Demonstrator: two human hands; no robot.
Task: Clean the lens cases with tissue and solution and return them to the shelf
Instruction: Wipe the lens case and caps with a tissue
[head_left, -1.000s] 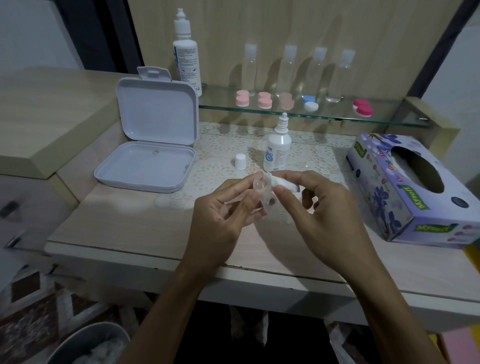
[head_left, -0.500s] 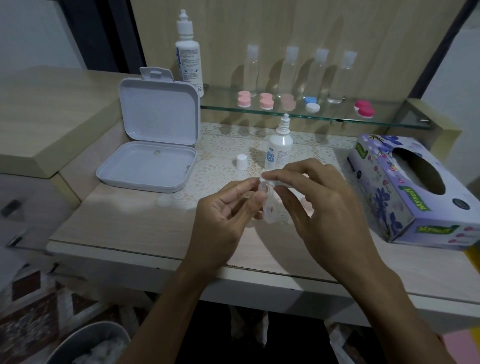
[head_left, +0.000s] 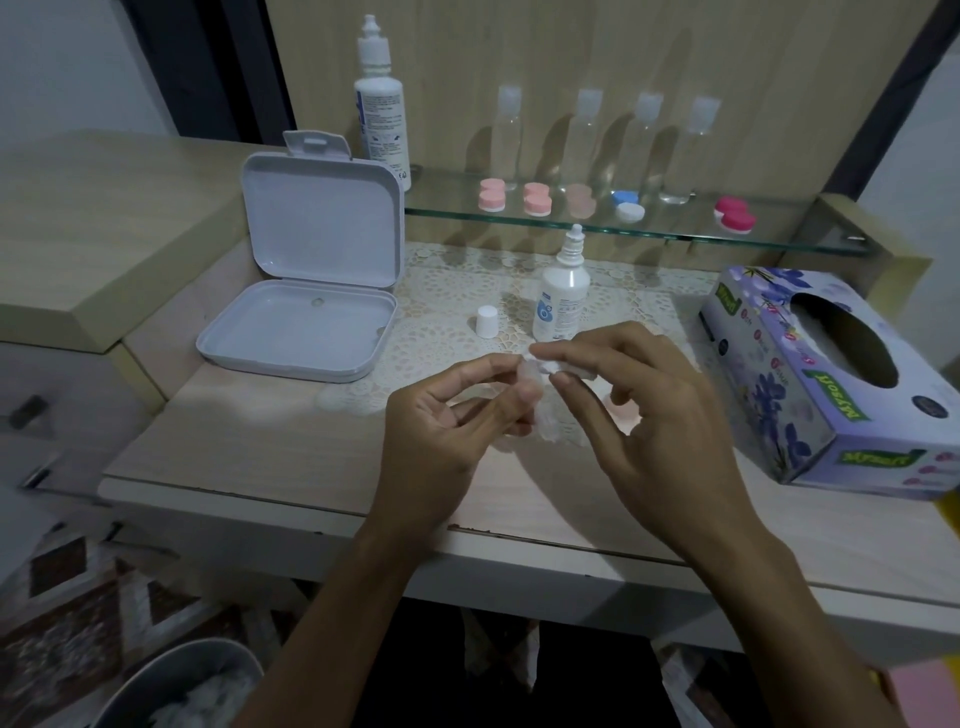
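My left hand (head_left: 447, 415) pinches a clear lens case (head_left: 543, 410) upright above the table's middle. My right hand (head_left: 654, 415) pinches a small wad of white tissue (head_left: 553, 367) against the top of that case. An uncapped solution bottle (head_left: 563, 293) stands just behind my hands, its white cap (head_left: 487, 321) beside it on the lace mat. On the glass shelf (head_left: 779, 236) lie several lens cases: pink ones (head_left: 492, 194), a blue and white one (head_left: 627, 204) and a magenta one (head_left: 735, 214).
An open white plastic box (head_left: 306, 312) sits at the left. A floral tissue box (head_left: 831, 374) lies at the right. A tall solution bottle (head_left: 382, 104) and several clear bottles (head_left: 641, 150) stand on the shelf. A bin with used tissue (head_left: 176, 691) is below left.
My right hand has shifted the tissue wad from beside the case up onto its upper end. My left hand keeps holding the case in nearly the same place.
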